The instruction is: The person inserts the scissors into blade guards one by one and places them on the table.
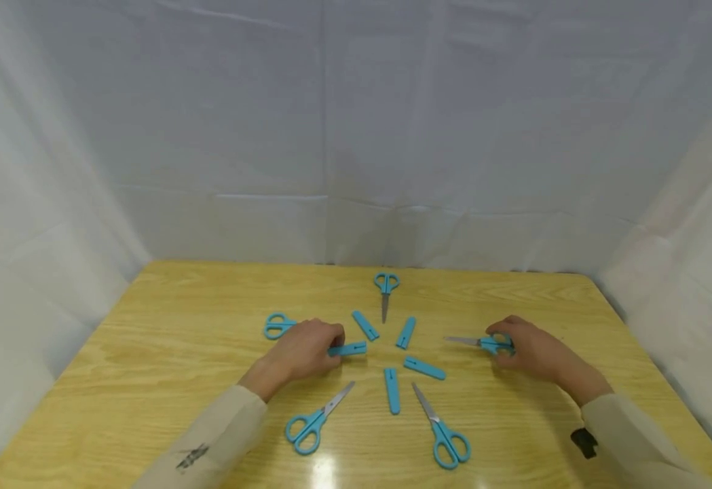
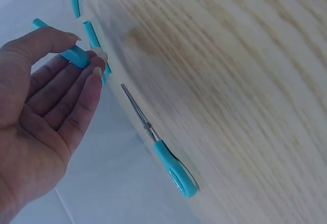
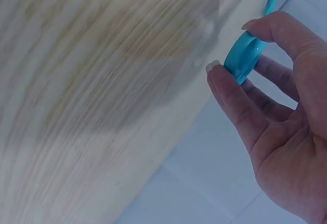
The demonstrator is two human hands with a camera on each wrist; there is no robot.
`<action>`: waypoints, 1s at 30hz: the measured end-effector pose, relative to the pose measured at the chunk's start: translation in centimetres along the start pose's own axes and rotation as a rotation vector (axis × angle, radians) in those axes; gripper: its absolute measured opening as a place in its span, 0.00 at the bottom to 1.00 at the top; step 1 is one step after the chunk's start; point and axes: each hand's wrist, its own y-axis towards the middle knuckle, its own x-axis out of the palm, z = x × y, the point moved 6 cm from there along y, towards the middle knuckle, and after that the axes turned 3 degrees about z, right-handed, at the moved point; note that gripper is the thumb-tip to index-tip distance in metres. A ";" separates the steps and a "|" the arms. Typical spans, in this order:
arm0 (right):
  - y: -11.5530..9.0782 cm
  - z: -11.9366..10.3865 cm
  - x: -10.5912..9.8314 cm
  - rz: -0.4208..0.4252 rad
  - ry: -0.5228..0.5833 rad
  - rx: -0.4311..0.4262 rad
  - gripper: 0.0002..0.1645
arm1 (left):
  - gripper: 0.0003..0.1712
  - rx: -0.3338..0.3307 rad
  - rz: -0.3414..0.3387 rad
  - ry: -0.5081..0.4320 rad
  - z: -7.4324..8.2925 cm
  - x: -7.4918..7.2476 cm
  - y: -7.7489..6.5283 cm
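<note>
My left hand (image 1: 305, 348) pinches a blue scissors cover (image 1: 349, 349) between thumb and fingers, its slotted end pointing right. In the left wrist view the cover (image 2: 75, 56) sits at the fingertips. On the right side, my right hand (image 1: 529, 348) holds a pair of scissors (image 1: 491, 344) by its blue handles, blades pointing left toward the middle. The right wrist view shows the handle (image 3: 245, 55) between thumb and fingers. Behind the left hand, another pair of scissors (image 1: 279, 326) is partly hidden, only its handles showing.
Covers lie around the middle: two farther back (image 1: 365, 326) (image 1: 406, 333), one right of centre (image 1: 425, 368), one nearer (image 1: 392, 391). More scissors lie at the back (image 1: 386, 288), front left (image 1: 313, 424) and front right (image 1: 446, 435) of the wooden table (image 1: 166, 339). White sheeting (image 1: 356, 136) surrounds it.
</note>
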 end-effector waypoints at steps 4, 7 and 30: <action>-0.1 -0.9 0.1 0.013 0.003 0.000 0.27 | 0.04 0.016 0.025 0.009 0.0 -0.1 -0.2; -0.2 -1.5 0.2 0.011 0.022 0.003 0.28 | 0.05 0.033 0.045 0.007 0.1 -0.1 -0.5; 0.1 -6.8 1.3 0.059 0.025 -0.048 0.26 | 0.09 0.078 0.173 -0.035 1.5 -0.3 -1.5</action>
